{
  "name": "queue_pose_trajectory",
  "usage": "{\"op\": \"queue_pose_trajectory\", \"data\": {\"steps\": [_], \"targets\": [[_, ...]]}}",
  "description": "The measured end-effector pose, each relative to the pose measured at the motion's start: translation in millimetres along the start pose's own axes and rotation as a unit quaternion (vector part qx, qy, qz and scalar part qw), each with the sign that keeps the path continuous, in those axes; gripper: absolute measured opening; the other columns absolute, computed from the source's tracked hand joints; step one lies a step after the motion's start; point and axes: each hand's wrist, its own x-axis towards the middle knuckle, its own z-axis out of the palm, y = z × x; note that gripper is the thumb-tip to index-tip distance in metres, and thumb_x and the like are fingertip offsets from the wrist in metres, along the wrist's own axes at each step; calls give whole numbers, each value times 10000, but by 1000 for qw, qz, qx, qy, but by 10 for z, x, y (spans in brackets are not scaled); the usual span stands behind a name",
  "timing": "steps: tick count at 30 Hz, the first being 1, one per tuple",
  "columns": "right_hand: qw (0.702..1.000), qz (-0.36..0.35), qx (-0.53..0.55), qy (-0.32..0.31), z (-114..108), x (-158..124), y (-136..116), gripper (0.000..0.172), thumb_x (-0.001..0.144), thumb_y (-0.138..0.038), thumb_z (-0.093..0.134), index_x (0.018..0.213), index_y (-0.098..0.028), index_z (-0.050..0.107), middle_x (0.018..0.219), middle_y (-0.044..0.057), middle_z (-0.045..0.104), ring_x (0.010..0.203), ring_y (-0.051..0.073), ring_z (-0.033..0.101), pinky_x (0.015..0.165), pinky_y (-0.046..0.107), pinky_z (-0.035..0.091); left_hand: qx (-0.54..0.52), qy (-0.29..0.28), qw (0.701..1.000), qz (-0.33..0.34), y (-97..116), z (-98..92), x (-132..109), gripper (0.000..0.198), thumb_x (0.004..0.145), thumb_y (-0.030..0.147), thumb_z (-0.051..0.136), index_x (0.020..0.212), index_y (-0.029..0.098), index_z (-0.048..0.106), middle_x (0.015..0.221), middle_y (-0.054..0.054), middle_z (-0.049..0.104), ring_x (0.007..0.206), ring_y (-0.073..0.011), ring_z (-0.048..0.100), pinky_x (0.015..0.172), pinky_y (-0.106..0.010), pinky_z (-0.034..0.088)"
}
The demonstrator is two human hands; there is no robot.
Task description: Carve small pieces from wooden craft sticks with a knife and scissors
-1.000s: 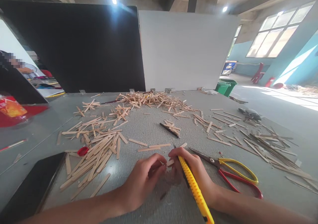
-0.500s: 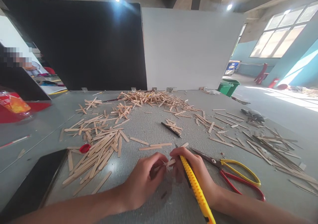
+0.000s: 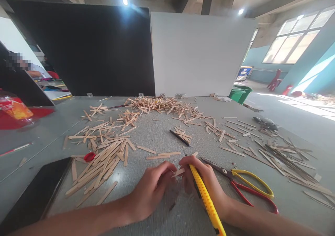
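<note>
Head view: right hand grasps yellow cutter and small wooden stick; left hand curls at its tip, grip unclear. Stick sits between hands, scissors just beside right.

Across the grey table lie scattered wooden sticks, red-and-yellow-handled scissors and a flat black device.

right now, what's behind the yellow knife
Behind the yellow knife, parts of the right hand and grey table show alongside; whatever it directly covers can't be seen.
</note>
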Motion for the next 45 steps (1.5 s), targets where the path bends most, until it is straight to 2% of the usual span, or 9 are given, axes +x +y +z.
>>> {"op": "queue_pose_trajectory", "data": {"steps": [7,10,13,16,22,27,33,39,45], "targets": [[999,-9,16,30,13,14,42,223,875,-178,619,1087,-244,632,606,-90,530,580,150,574,577,265,481,-3,0,1000,-27,-16,3,-3,351,1110,490,477,1112,217,698,777,0,656,647,-169,529,575,-261,360],[998,-13,25,54,28,17,59,298,870,-176,596,1157,-246,636,615,-82,538,586,164,596,573,273,501,2,9,1000,-26,-3,13,6,339,1094,463,509,1032,209,725,818,-23,692,713,-185,581,615,-267,385],[995,-9,23,96,51,22,63,315,932,-211,576,1241,-258,612,812,-5,671,680,175,649,569,264,515,-1,34,999,-26,16,16,12,344,1097,464,491,1005,198,690,804,-21,698,710,-183,593,626,-265,398],[993,-1,23,115,76,30,39,326,948,-213,526,1265,-265,581,986,49,705,788,190,685,601,269,539,-11,49,998,-31,31,11,12,373,1113,504,456,1048,192,650,778,-11,700,624,-160,565,568,-254,376],[996,-37,-37,74,92,-6,51,313,936,-183,540,1234,-247,610,841,-1,642,693,164,591,591,258,453,-23,50,998,-13,24,16,-2,384,1122,523,513,1096,176,674,797,2,694,648,-150,619,612,-269,483],[988,-104,-112,34,80,-47,84,350,867,-126,608,1193,-245,649,842,-14,638,744,167,569,690,283,444,-37,46,998,-17,16,58,-18,294,1085,425,650,1201,157,691,1058,-50,736,824,-182,723,754,-358,632],[984,-109,-132,43,109,-70,111,420,901,-104,545,1296,-243,583,794,-25,633,783,186,639,703,288,467,-26,45,999,-17,20,97,-45,320,1064,368,693,1314,170,668,1263,-95,715,1022,-242,738,872,-434,645],[985,-96,-134,53,114,-71,135,408,894,-128,536,1284,-243,569,835,-10,651,787,197,658,691,299,491,13,66,998,-6,67,81,-76,328,1059,363,700,1325,173,668,1304,-101,704,1074,-258,730,912,-461,636],[988,-72,-125,50,111,-83,92,336,883,-138,552,1199,-249,582,718,-36,620,835,220,709,676,292,512,40,99,994,5,83,73,-92,322,1059,362,699,1323,179,673,1325,-104,699,1106,-266,722,943,-477,625]]}}
